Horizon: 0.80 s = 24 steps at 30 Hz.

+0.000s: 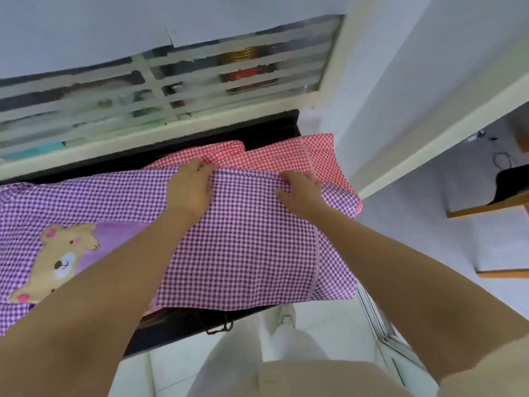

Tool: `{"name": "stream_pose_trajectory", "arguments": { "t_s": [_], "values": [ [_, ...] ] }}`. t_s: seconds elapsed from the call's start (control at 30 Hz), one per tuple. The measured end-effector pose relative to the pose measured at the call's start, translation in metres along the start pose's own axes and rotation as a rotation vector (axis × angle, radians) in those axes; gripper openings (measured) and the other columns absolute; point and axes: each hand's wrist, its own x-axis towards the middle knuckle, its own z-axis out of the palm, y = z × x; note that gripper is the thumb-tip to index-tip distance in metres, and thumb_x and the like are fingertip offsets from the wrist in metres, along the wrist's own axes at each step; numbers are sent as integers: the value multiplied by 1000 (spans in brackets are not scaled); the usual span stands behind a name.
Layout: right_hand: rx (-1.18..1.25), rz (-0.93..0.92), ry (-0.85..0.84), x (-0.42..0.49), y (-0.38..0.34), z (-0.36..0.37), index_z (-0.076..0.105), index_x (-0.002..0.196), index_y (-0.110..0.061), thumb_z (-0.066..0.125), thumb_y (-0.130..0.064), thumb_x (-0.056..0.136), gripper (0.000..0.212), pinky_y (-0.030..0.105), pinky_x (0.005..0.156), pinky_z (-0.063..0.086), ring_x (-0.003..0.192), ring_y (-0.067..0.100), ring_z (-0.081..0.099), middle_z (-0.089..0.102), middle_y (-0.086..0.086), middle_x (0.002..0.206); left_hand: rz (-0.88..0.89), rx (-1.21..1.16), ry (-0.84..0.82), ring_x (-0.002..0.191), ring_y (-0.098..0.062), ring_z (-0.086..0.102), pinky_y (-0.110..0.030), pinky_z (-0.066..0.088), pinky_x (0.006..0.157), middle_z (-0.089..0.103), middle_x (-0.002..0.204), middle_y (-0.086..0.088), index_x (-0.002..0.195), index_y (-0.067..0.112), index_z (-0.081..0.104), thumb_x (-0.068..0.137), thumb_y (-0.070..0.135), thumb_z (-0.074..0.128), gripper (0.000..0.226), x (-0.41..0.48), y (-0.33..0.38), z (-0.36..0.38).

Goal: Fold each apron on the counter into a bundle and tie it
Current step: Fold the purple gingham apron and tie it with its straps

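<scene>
The purple apron [243,247], a checked cloth w/ a bear patch [57,262] on its left part, is lying spread over the dark counter [266,130], its near-right part doubled over & hanging a bit past the counter's near edge. The left hand [190,184] is sitting on the apron's far edge, fingers bent down & pinching the cloth there. The right hand [300,190] is just to its right on the same edge, fingers curled into the fold, thumb stretched out left, gripping the cloth too. A red apron [286,156], also checked, is lying at the far right, partly under the purple one. A dark cord [220,328] is dangling off the counter's near edge. A barred window [171,90] is running along the far side.
</scene>
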Motion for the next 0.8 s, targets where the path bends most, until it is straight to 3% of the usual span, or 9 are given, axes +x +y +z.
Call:
{"name": "stream_pose_trajectory", "arguments": {
  "t_s": [0.1,0.2,0.27,0.37,0.47,0.57,0.7,0.8],
  "values": [
    [4,23,7,19,-3,1,60,115,-24,60,-40,91,29,46,111,27,122,24,43,56,1,124,109,47,-48,104,-38,52,-47,42,90,66,105,-13,105,13,72,87,22,68,21,19,-19,-1],
    [38,-8,-116,32,-1,-7,62,91,-28,64,-39,90,11,51,109,29,109,20,52,62,-3,109,173,-32,-110,92,-29,59,-43,44,88,67,92,-3,93,18,68,88,26,67,10,31,-28,-8],
    [111,-20,-168,33,-2,-10,60,102,-24,62,-37,93,16,44,107,34,109,20,56,62,-3,112,188,-131,-120,75,-21,58,-37,45,75,64,84,2,97,16,62,93,24,60,9,37,-30,-12],
    [115,6,-194,33,-5,-10,54,125,-18,59,-36,95,35,40,109,28,116,18,53,60,-1,122,179,-175,-170,64,-14,51,-31,35,61,58,77,4,101,18,54,98,24,54,7,43,-30,-13],
    [137,35,-105,41,-1,-10,66,113,-12,57,-29,97,24,36,97,42,109,22,58,65,4,115,199,-124,-192,57,-14,49,-32,35,54,53,65,3,102,18,50,99,25,51,8,47,-32,-6],
    [90,93,-13,45,5,-5,68,108,-12,56,-28,97,22,36,88,48,103,24,60,68,5,110,171,-64,-148,64,-23,58,-36,46,61,64,73,-4,105,16,56,99,28,51,14,53,-33,3],
    [8,137,142,48,3,9,68,106,-13,55,-30,97,23,39,85,50,99,26,60,66,6,108,61,20,-39,70,-23,55,-32,33,66,66,80,-5,104,15,59,100,24,50,13,54,-24,14],
    [-92,77,212,52,2,15,66,105,-13,54,-28,98,20,41,97,42,105,25,54,61,4,110,52,123,112,104,-28,51,-39,33,91,60,111,-10,111,13,57,93,17,54,18,42,-17,22]
  ]
}}
